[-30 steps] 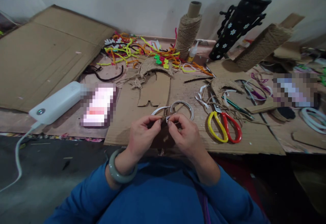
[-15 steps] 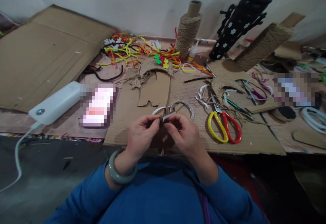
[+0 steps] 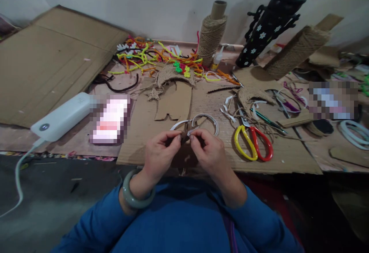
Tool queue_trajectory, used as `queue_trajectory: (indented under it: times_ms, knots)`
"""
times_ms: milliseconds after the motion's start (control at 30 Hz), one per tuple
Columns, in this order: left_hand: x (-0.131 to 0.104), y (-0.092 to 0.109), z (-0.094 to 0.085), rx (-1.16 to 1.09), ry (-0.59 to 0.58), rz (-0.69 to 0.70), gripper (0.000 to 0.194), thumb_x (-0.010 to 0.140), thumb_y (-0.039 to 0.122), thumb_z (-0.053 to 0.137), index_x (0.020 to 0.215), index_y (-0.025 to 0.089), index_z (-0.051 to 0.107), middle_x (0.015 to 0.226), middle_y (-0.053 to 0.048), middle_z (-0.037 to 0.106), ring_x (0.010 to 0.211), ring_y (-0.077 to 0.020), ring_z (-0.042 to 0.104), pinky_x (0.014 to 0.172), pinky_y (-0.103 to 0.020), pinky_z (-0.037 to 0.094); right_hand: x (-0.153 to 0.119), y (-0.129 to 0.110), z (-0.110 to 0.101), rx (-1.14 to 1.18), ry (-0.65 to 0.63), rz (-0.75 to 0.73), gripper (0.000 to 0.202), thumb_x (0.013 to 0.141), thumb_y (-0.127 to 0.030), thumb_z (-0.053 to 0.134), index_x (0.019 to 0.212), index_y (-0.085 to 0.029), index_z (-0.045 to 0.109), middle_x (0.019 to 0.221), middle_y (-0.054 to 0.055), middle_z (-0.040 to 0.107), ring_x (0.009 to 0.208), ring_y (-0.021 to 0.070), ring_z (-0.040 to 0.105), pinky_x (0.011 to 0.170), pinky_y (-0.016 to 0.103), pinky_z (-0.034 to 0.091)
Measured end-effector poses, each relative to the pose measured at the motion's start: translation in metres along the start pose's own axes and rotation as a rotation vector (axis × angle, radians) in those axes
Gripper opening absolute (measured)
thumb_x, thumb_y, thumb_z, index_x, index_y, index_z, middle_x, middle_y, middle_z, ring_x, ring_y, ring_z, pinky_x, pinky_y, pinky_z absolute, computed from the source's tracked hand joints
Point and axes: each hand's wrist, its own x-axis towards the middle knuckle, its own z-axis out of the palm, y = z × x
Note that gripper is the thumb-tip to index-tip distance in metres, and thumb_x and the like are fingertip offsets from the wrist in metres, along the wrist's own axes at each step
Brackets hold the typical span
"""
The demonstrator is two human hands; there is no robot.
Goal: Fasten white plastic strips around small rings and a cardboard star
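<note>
My left hand (image 3: 159, 154) and right hand (image 3: 210, 152) meet fingertip to fingertip over the near edge of the cardboard sheet (image 3: 288, 157), both pinched shut on a small white strip (image 3: 190, 132) held between them. Just beyond my fingers lies a white loop (image 3: 211, 119) on the cardboard. The red and yellow scissors (image 3: 253, 143) rest near my right hand, and a white power bank (image 3: 62, 115) lies well off to the left.

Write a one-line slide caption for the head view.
Both hands, left hand and right hand, pinch a small brown piece over cardboard, beside red-and-yellow scissors.
</note>
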Motion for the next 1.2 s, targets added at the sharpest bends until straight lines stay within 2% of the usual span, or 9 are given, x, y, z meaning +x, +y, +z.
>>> queue_trajectory:
  times_ms: [133,367,567,767,867,967,1033,1133,1200]
  knots:
    - [0.001,-0.003,-0.001,-0.042,-0.021,-0.022,0.019,0.074,0.034,0.069,0.084,0.019,0.076,0.073,-0.003,0.074,0.064,-0.014,0.065,0.064,-0.025,0.054,0.001,0.0,0.0,0.011,-0.025,0.035,0.011,0.087,-0.02,0.049,0.081,-0.02,0.059,0.071,0.001,0.067,0.064,0.0141,0.063,0.059,0.024,0.045]
    - [0.002,0.001,-0.001,-0.135,-0.033,-0.068,0.018,0.073,0.032,0.071,0.083,0.018,0.076,0.072,-0.003,0.074,0.063,-0.0127,0.064,0.064,-0.023,0.053,0.0,0.002,-0.001,0.115,-0.074,0.074,0.016,0.092,-0.028,0.047,0.088,-0.021,0.061,0.079,0.001,0.069,0.067,0.0138,0.064,0.061,0.024,0.048]
    - [0.003,0.002,-0.001,-0.175,-0.039,-0.078,0.017,0.073,0.031,0.071,0.083,0.017,0.075,0.072,-0.003,0.074,0.064,-0.0126,0.065,0.062,-0.022,0.053,0.001,0.001,-0.002,0.118,-0.061,0.047,0.016,0.091,-0.027,0.049,0.091,-0.022,0.064,0.082,0.003,0.071,0.073,0.0158,0.067,0.067,0.027,0.052]
    - [0.0,0.008,0.0,-0.045,-0.058,-0.038,0.014,0.074,0.029,0.07,0.083,0.019,0.076,0.077,-0.003,0.076,0.068,-0.0134,0.067,0.066,-0.022,0.053,0.001,0.0,0.0,0.004,-0.015,-0.076,0.015,0.09,-0.025,0.053,0.086,-0.02,0.066,0.078,0.004,0.071,0.073,0.0164,0.066,0.066,0.027,0.051]
    - [0.0,0.011,0.0,0.028,-0.069,0.004,0.013,0.074,0.027,0.069,0.082,0.02,0.076,0.078,-0.003,0.076,0.071,-0.0147,0.068,0.068,-0.023,0.052,0.001,-0.003,-0.001,0.031,-0.053,-0.084,0.017,0.091,-0.024,0.051,0.086,-0.02,0.067,0.078,0.004,0.072,0.073,0.0165,0.067,0.066,0.027,0.05]
    - [0.0,0.011,0.0,0.017,-0.094,-0.01,0.015,0.075,0.028,0.068,0.084,0.019,0.076,0.079,-0.004,0.076,0.072,-0.0153,0.068,0.068,-0.024,0.052,0.002,-0.002,-0.006,0.082,-0.099,-0.08,0.017,0.091,-0.023,0.05,0.09,-0.02,0.067,0.08,0.004,0.071,0.073,0.0157,0.066,0.066,0.027,0.051]
    - [0.001,0.01,-0.001,-0.03,-0.127,-0.033,0.016,0.076,0.029,0.067,0.085,0.019,0.076,0.079,-0.004,0.076,0.071,-0.0146,0.067,0.067,-0.023,0.052,0.005,0.002,-0.012,0.044,-0.038,-0.11,0.016,0.091,-0.023,0.05,0.091,-0.021,0.067,0.082,0.004,0.071,0.075,0.0164,0.065,0.069,0.029,0.051]
    - [0.003,0.01,-0.003,-0.102,-0.182,-0.076,0.016,0.076,0.029,0.068,0.084,0.018,0.076,0.073,-0.003,0.074,0.064,-0.0125,0.064,0.061,-0.021,0.05,0.01,0.01,-0.022,-0.066,0.101,-0.119,0.012,0.087,-0.025,0.055,0.092,-0.022,0.066,0.089,0.006,0.07,0.09,0.0211,0.063,0.082,0.037,0.049]
    - [0.003,0.01,-0.004,-0.147,-0.201,-0.106,0.015,0.075,0.029,0.069,0.082,0.018,0.076,0.069,-0.003,0.072,0.061,-0.0114,0.062,0.058,-0.02,0.049,0.012,0.013,-0.026,-0.037,0.037,-0.025,0.018,0.083,-0.028,0.059,0.1,-0.021,0.064,0.091,0.006,0.069,0.089,0.0219,0.063,0.081,0.037,0.05]
